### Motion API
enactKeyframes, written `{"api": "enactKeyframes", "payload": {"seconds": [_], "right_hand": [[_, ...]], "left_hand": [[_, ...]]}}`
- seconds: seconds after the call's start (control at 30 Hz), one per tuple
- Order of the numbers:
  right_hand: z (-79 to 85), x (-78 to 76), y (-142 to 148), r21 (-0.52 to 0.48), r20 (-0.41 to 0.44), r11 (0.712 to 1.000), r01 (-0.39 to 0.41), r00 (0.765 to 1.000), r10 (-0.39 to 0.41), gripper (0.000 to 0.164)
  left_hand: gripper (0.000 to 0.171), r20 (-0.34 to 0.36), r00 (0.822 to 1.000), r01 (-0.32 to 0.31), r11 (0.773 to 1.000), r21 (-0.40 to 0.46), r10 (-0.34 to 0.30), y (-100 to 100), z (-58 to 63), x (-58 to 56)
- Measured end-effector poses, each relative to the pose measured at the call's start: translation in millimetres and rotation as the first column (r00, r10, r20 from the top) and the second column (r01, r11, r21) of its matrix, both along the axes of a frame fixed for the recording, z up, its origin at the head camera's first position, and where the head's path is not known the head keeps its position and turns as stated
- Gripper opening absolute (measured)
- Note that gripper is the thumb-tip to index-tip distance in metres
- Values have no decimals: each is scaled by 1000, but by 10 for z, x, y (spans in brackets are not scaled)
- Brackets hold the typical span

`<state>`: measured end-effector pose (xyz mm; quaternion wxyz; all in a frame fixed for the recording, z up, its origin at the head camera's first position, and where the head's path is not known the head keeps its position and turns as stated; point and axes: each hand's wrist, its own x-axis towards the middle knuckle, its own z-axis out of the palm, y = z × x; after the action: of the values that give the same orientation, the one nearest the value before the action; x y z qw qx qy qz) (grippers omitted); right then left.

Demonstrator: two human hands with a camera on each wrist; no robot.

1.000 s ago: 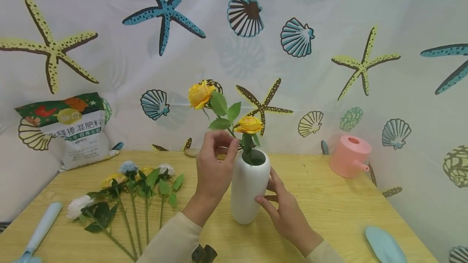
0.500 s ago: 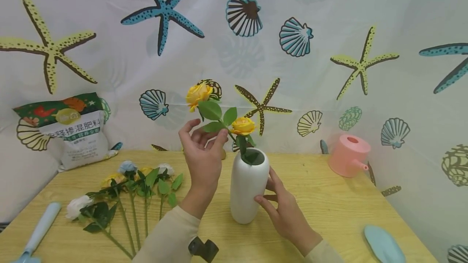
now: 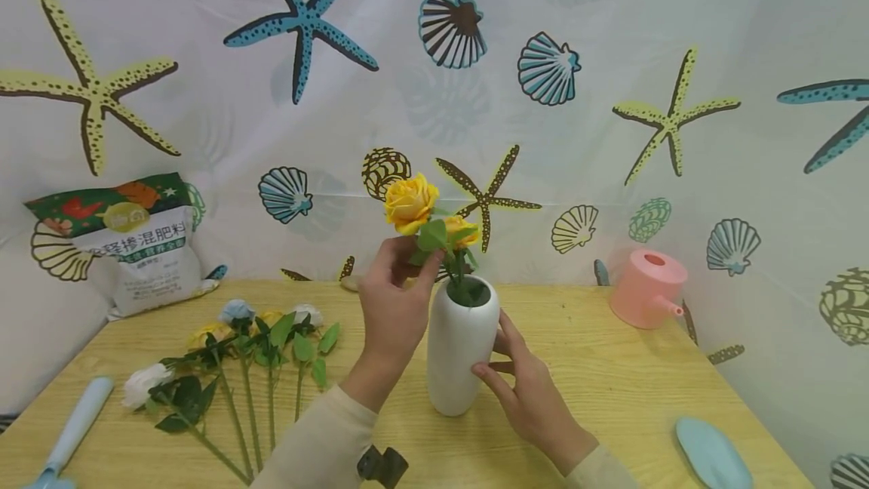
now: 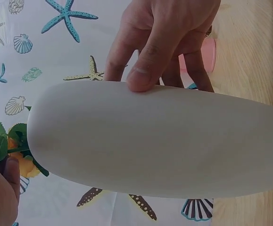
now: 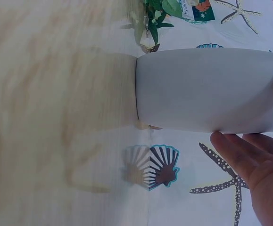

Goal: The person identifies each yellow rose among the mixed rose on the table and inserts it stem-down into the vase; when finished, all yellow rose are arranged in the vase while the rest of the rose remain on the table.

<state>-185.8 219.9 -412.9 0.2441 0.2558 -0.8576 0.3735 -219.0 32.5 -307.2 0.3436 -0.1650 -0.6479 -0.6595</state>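
Note:
A white vase [image 3: 460,361] stands upright on the table, with green stems in its mouth. My left hand [image 3: 392,315] pinches the leafy stem of a yellow rose [image 3: 410,204] just above the vase's rim. A second yellow rose [image 3: 463,232] sits behind it, partly covered by leaves. On the vase's right side my right hand [image 3: 532,398] steadies it, thumb and fingers against the wall. In the left wrist view the vase [image 4: 160,141] hides most of the flowers. The right wrist view shows right-hand fingers [image 5: 228,143] touching the vase.
Several cut flowers, including a white rose [image 3: 146,385], lie at the left on the wooden table [image 3: 584,338]. A fertilizer bag [image 3: 145,247] leans at the back left. A pink watering can [image 3: 648,289] stands back right. Light blue tools [image 3: 713,453] lie at both front sides.
My left hand opened and moved left and up, then came back right to pinch the stem lower. The taller rose has turned and swung right toward the other. My right hand stays on the vase.

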Motion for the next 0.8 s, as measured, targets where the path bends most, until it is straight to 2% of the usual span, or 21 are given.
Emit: {"api": "enactKeyframes", "payload": {"seconds": [0.2,0.33,0.43,0.53,0.8], "right_hand": [[5,2,0,-1,16,1000,6,1000,-6,85],[7,4,-1,0,17,1000,3,1000,-3,85],[8,7,-6,4,18,1000,4,1000,-4,85],[12,12,-10,6,20,1000,6,1000,-6,85],[10,13,-6,5,22,1000,14,1000,-14,84]], "left_hand": [[15,-48,999,-15,990,-142,8,16,-80,19],[17,-83,996,-35,966,-255,14,14,-151,7],[20,-78,997,-52,949,-312,29,0,-191,16],[21,-64,997,-52,944,-327,33,-16,-222,23],[22,-28,999,-26,950,-310,18,-130,-281,53]]}}
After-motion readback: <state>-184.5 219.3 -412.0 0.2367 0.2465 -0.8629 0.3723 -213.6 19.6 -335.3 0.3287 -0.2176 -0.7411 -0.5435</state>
